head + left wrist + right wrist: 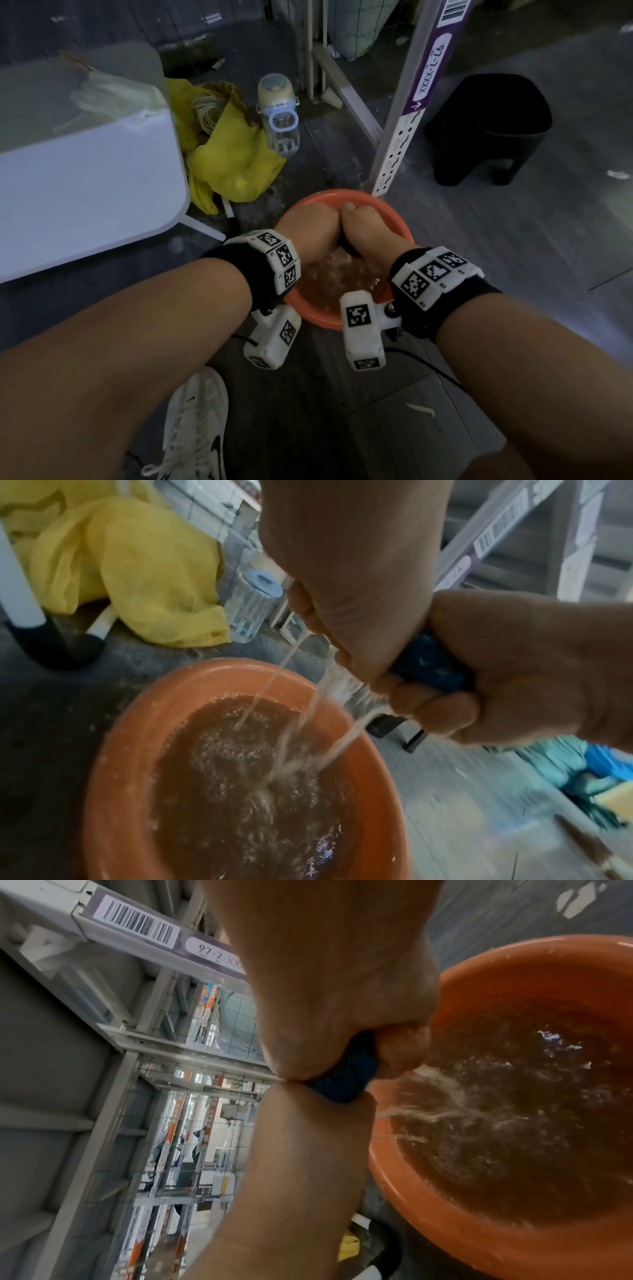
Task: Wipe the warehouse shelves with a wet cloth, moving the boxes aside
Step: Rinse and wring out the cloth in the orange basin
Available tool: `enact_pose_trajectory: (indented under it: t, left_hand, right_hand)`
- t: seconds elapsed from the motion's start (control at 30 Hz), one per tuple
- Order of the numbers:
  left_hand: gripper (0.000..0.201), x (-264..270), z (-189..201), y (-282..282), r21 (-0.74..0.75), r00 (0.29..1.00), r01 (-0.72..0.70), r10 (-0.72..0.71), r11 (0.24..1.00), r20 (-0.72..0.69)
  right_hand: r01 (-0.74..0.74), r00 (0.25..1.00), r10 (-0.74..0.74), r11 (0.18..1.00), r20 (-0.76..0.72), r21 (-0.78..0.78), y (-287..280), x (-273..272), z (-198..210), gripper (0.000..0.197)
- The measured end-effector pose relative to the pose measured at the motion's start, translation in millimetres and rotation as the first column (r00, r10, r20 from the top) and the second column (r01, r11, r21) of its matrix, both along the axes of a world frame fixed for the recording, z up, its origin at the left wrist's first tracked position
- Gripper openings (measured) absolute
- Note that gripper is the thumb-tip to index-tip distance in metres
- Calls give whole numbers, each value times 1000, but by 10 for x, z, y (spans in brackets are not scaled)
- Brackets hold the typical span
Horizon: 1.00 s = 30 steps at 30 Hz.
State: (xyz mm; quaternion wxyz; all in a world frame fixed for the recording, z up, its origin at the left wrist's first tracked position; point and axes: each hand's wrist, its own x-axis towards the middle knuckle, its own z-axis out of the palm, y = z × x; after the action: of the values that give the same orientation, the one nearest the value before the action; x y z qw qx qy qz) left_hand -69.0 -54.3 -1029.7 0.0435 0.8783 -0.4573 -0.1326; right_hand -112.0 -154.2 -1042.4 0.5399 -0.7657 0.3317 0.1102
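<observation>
An orange basin (343,196) of murky brown water (240,777) sits on the floor in front of me. Both hands are held together above it, gripping a rolled dark blue cloth (431,664). My left hand (308,222) grips one end and my right hand (368,228) the other, knuckles touching. Streams of water (284,696) run from the cloth (349,1074) into the basin (514,955). In the right wrist view my right hand (394,1042) comes from above and my left hand (315,1110) from below. Most of the cloth is hidden inside the fists.
A grey shelf upright (397,144) with a purple label stands just behind the basin. A black stool (486,130) is at the right. At the left are a white folding table (85,192), a yellow bag (226,154) and a clear water bottle (279,116). My white shoe (195,428) is below.
</observation>
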Motion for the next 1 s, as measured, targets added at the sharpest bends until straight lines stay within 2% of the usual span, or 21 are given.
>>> enact_pose_trajectory:
  t: [0.07,0.13,0.17,0.23,0.27,0.3,0.4,0.47,0.57,0.63,0.7,0.73,0.77,0.8,0.87,0.9,0.93,1.0]
  left_hand:
    - [16,60,54,-10,0,994,25,-25,1000,-110]
    - [11,149,102,-16,-36,964,53,-60,998,-260]
    - [15,230,119,2,-47,958,40,-52,998,-282]
    - [56,372,215,41,-76,918,-105,67,992,-391]
    - [67,453,257,52,-123,889,-159,88,980,-449]
    - [69,508,340,39,-152,882,-163,75,975,-464]
    - [51,663,641,24,-201,884,-140,31,969,-466]
    - [33,706,825,59,-258,882,-127,-10,958,-471]
    - [34,680,982,151,-275,857,-197,29,941,-515]
    - [45,620,1091,227,-236,779,-311,104,921,-619]
    - [75,542,1201,310,-170,642,-450,186,877,-744]
    - [83,479,1311,346,-153,579,-515,211,843,-788]
    - [81,410,1450,377,-138,534,-571,239,810,-811]
    - [70,339,1672,401,-140,521,-606,258,783,-814]
    - [36,252,1957,454,-210,614,-580,252,787,-748]
    - [24,224,2135,468,-247,679,-526,227,814,-698]
    - [20,187,2284,472,-261,717,-462,184,847,-672]
    - [23,136,2629,469,-264,740,-308,56,914,-670]
  right_hand:
    - [36,998,-41,989,38,142,-5,-6,-11,41]
    - [-1,994,-17,987,108,159,-56,-2,35,46]
    - [-14,992,-4,990,125,142,-94,1,85,46]
    - [-42,986,23,993,165,109,-192,-22,193,53]
    - [-61,978,45,995,203,73,-260,-31,240,60]
    - [-83,969,72,996,236,38,-335,-54,302,63]
    - [-141,938,156,987,310,-70,-551,-114,516,62]
    - [-153,942,207,965,263,-212,-645,-141,681,58]
    - [-184,953,258,910,159,-371,-728,-143,890,52]
    - [-236,948,305,861,88,-450,-714,-153,1088,43]
    - [-238,951,303,846,63,-476,-671,-190,1282,40]
    - [-211,963,266,858,54,-468,-647,-225,1404,42]
    - [-193,972,232,868,30,-457,-620,-265,1520,44]
    - [-198,977,215,873,-14,-446,-596,-312,1665,48]
    - [-289,955,230,870,-189,-400,-524,-424,1937,64]
    - [-351,926,260,860,-274,-370,-479,-472,2121,79]
    - [-393,905,292,852,-308,-345,-419,-513,2254,94]
    - [-441,897,392,826,-205,-351,-312,-541,2607,110]
